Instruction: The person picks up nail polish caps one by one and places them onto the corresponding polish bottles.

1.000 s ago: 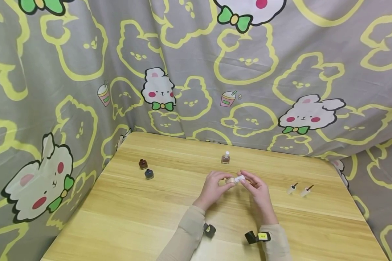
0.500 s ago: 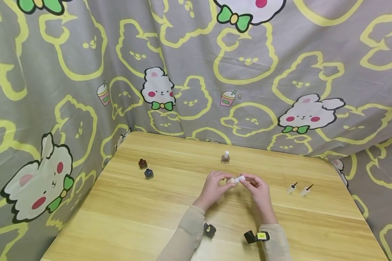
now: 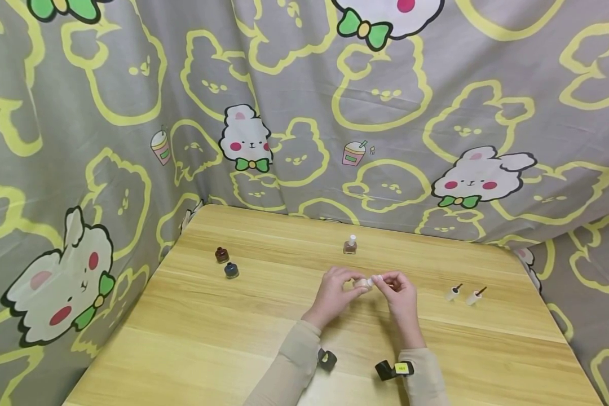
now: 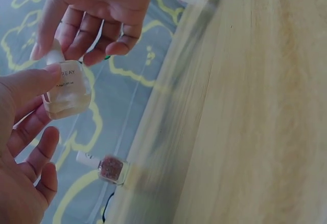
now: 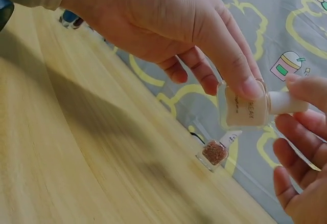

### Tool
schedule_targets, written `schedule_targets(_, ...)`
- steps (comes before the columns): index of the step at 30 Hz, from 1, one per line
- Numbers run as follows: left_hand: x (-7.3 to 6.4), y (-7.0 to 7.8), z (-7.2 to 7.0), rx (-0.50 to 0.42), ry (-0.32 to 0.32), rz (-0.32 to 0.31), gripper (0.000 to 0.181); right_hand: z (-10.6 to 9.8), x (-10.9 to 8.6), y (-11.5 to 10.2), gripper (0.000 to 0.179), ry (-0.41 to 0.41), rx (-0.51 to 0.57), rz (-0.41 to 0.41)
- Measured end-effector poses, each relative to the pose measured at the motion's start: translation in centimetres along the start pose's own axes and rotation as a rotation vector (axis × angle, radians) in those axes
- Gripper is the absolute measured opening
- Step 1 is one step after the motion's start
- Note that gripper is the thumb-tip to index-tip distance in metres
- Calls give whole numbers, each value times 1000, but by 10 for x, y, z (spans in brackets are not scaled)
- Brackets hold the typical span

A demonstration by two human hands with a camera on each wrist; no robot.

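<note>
Above the middle of the table, my left hand [image 3: 333, 294] pinches the glass body of a pale nail polish bottle [image 4: 68, 92] between thumb and fingers. My right hand [image 3: 400, 299] pinches its white cap [image 5: 286, 103] from the other side. The cap sits on the bottle's neck, and dark lettering shows on the glass in both wrist views. Behind the hands, a capped nail polish bottle with brownish-pink glitter [image 3: 350, 246] stands upright on the table.
On the left stand a dark red bottle [image 3: 222, 255] and a dark blue bottle [image 3: 231, 270], both without caps. Two white caps with brushes pointing up, one cap [image 3: 453, 293] beside another cap [image 3: 475, 298], stand on the right. A patterned curtain [image 3: 304, 101] hangs behind the wooden table [image 3: 208, 338].
The held bottle has tipped a little toward level and shifted slightly. My right fingers have moved in closer over the cap, covering more of it. The things on the table have stayed put.
</note>
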State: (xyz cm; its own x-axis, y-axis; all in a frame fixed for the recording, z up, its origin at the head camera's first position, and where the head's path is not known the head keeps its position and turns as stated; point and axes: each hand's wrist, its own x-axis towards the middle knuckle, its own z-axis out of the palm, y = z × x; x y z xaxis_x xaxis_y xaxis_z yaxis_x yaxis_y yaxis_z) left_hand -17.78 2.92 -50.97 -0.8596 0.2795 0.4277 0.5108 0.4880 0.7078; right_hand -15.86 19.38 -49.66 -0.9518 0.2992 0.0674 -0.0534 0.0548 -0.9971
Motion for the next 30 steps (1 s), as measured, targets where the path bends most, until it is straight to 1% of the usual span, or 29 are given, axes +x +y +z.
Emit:
schedule_targets(2, 0, 0, -1, -2, 4, -1, 28, 0, 0, 1, 24, -42, 28, -14)
schedule_targets(4, -1, 0, -1, -2, 7, -5, 28, -1, 1, 6, 31, -91, 48, -40)
schedule_targets(7, -1, 0, -2, -15, 1, -30, 29, -3, 2, 9, 40, -178, 84, -86)
schedule_targets(10, 0, 0, -4, -32, -7, -50, 29, -6, 3, 11, 45, -246, 124, -112)
schedule_targets(13, 1, 0, -5, -46, -10, -50, 30, -8, 4, 11, 48, -296, 161, -107)
schedule_targets(15, 1, 0, -6, -52, -10, -45, 29, -8, 5, 10, 48, -314, 176, -99)
schedule_targets(19, 2, -1, -5, -50, -18, -37, 29, -10, 6, 10, 45, -324, 182, -83)
schedule_targets(23, 2, -2, -5, -53, -37, -30, 30, -11, 7, 11, 39, -306, 160, -86)
schedule_targets(26, 2, -2, -4, -47, -44, -27, 31, -10, 6, 11, 37, -267, 158, -69)
schedule_targets(30, 1, -2, -4, -24, -38, -27, 31, -7, 5, 10, 31, -173, 175, -6)
